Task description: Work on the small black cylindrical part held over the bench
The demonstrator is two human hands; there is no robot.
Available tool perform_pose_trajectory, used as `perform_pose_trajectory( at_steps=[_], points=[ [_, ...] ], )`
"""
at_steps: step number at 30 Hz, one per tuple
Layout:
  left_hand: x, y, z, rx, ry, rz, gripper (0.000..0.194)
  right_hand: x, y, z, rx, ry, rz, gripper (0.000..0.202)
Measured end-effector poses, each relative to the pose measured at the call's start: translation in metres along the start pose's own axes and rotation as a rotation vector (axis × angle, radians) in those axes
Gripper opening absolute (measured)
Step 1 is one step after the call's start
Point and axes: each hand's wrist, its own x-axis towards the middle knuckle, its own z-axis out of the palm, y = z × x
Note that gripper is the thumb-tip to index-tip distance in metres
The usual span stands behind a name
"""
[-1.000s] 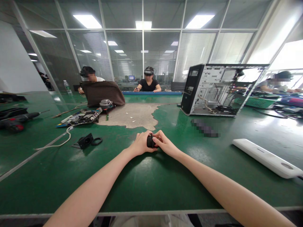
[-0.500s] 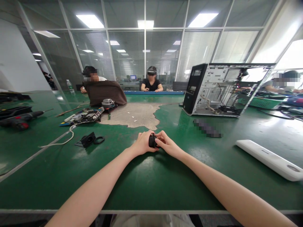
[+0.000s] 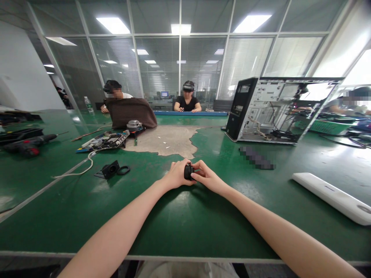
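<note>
Between my hands, just above the green tabletop [image 3: 179, 231], is a small black cylindrical part [image 3: 189, 172] with ridged edges, perhaps a lens. My left hand [image 3: 176, 175] is wrapped round its left side. From the right, my right hand [image 3: 205, 175] grips it with thumb and fingers. Much of the part is hidden by the fingers. To the left lie a black bracket with a round opening [image 3: 110, 169] and a loose black ring [image 3: 123, 170], both apart from my hands.
An open computer case [image 3: 243, 112] stands at right, with a white elongated device [image 3: 330, 195] nearer me. A circuit board [image 3: 104, 141], a white cable [image 3: 77, 174] and a power drill [image 3: 29, 146] lie left. Several people sit beyond, one a person in black [image 3: 188, 102].
The whole view has shifted slightly. My right thumb has moved a little on the black part, and both hands stay on it.
</note>
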Motion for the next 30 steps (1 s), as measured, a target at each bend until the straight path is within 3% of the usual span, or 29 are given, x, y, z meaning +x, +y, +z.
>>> perform_pose_trajectory(
  at_steps=[8, 16, 24, 30],
  points=[
    [-0.0002, -0.0001, -0.0002, 0.001, 0.006, 0.027, 0.058, 0.0064, 0.003, 0.0026, 0.003, 0.085, 0.077, 0.023],
    [-0.0002, -0.0009, 0.0001, -0.001, 0.001, 0.032, 0.057, 0.0021, 0.0011, -0.0016, 0.069, -0.029, 0.02, 0.027],
    [0.0005, -0.0016, 0.0006, 0.007, 0.001, 0.039, 0.059, 0.0053, 0.0021, 0.0006, 0.022, 0.048, 0.072, 0.024],
    [0.0002, -0.0017, -0.0003, 0.004, 0.002, 0.046, 0.058, 0.0047, 0.004, -0.0038, 0.03, 0.001, 0.059, 0.025]
  ],
)
